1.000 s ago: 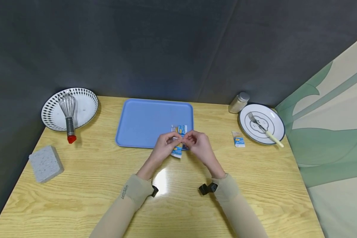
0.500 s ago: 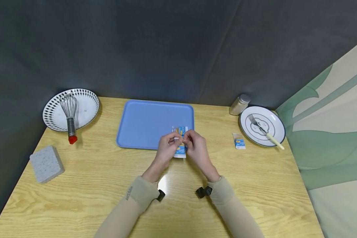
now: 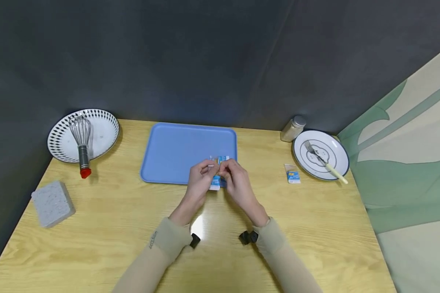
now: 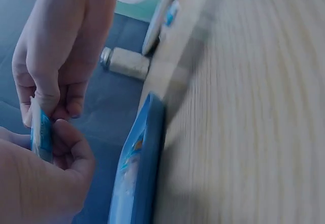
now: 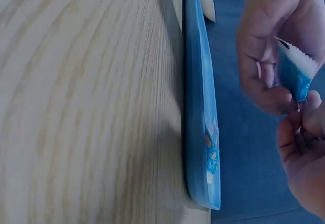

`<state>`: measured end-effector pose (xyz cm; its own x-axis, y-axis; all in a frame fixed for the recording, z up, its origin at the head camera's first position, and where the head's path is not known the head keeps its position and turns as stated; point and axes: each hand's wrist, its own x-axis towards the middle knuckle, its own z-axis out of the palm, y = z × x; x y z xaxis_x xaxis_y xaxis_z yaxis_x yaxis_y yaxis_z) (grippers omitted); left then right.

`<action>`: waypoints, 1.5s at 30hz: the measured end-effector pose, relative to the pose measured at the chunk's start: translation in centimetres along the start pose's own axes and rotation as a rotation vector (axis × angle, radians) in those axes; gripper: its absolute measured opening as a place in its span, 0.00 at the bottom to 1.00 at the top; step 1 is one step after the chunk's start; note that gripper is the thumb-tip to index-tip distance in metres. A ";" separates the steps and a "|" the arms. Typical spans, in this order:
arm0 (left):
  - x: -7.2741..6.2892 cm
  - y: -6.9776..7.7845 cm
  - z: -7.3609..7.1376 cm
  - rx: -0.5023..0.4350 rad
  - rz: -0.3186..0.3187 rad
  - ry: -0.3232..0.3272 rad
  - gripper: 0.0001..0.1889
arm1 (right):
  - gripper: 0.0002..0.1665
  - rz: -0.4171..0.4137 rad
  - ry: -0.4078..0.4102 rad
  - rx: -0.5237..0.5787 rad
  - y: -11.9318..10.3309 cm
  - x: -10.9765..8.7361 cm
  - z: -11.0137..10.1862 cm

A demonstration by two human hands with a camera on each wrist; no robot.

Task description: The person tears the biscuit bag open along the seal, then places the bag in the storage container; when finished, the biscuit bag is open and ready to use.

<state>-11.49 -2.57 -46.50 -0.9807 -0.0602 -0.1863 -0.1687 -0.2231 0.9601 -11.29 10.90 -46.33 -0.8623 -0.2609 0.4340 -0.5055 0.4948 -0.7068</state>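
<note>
Both hands meet over the front right corner of a blue tray [image 3: 185,152]. My left hand [image 3: 199,181] grips a small blue-and-white packet [image 3: 215,185] with a serrated edge, clearest in the right wrist view as a packet [image 5: 295,76]. The right hand [image 3: 239,179] pinches at the packet's edge, its fingertips against those of the left. Fingers hide part of the packet, and I cannot tell whether it is torn. Below the hands, a second packet [image 3: 223,159], partly see-through, lies on the tray.
Right of the tray lies another packet [image 3: 293,176]. Beyond it are a glass shaker [image 3: 293,128] and a plate [image 3: 337,152] holding a fork [image 3: 320,158]. A patterned plate [image 3: 108,130] with a whisk [image 3: 83,150] and a grey sponge-like block [image 3: 53,203] are left.
The hands stay together over the tray corner and shift only slightly. The held packet has turned a little between the fingers. The head view has moved slightly; the other objects stay put.
</note>
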 end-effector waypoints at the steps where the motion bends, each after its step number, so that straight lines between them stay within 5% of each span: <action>1: -0.1 0.2 0.0 -0.001 0.008 0.001 0.05 | 0.08 0.008 0.005 0.009 -0.1 0.1 0.0; 18: -0.5 0.3 1.5 0.077 0.115 0.056 0.05 | 0.12 -0.123 0.128 0.008 0.2 -1.1 0.3; 26: -0.1 0.0 1.0 0.060 0.066 0.077 0.06 | 0.12 -0.134 0.100 0.028 0.0 -1.8 0.9; 45: 0.9 0.0 -0.2 0.077 0.055 0.113 0.07 | 0.14 -0.155 0.085 0.097 -1.1 -2.9 1.7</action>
<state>-12.31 -2.86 -46.75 -0.9719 -0.1805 -0.1512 -0.1266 -0.1411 0.9819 -8.28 9.73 -47.72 -0.7701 -0.2546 0.5849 -0.6363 0.3708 -0.6764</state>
